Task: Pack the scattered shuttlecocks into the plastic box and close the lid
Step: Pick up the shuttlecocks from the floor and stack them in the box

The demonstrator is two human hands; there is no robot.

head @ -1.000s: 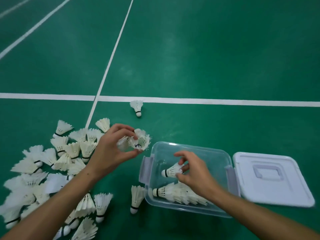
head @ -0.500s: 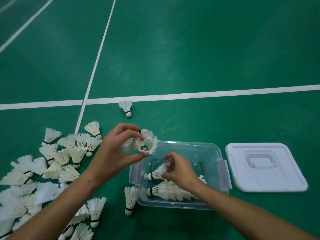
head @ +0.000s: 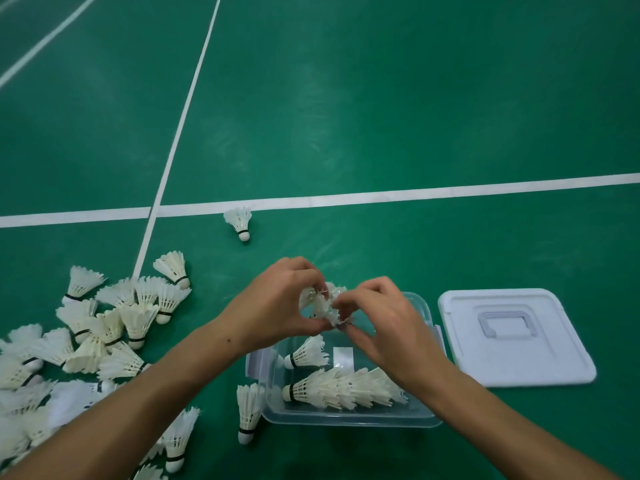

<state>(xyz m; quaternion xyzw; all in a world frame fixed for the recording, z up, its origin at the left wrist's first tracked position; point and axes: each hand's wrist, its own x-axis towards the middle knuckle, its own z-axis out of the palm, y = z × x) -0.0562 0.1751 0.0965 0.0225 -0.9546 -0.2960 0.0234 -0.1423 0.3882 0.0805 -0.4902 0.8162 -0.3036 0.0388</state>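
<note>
Both hands, left hand point(head: 277, 303) and right hand point(head: 384, 323), pinch frayed white feather shuttlecocks point(head: 323, 303) above the clear plastic box point(head: 349, 419). We nest them cork-first, gently, then lay them beside the white stacked row point(head: 343, 388); the white square lid point(head: 512, 337) lies just right.

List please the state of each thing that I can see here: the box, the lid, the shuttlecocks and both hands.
plastic box: open, partly filled.
lid: off, flat on the floor right of the box.
nested shuttlecocks: lying in the box.
single shuttlecock: lying in the box.
held shuttlecocks: above the box, gripped by both hands.
left hand: fingers curled round them.
right hand: pinching them.
pile: unpacked, on the floor.
</note>
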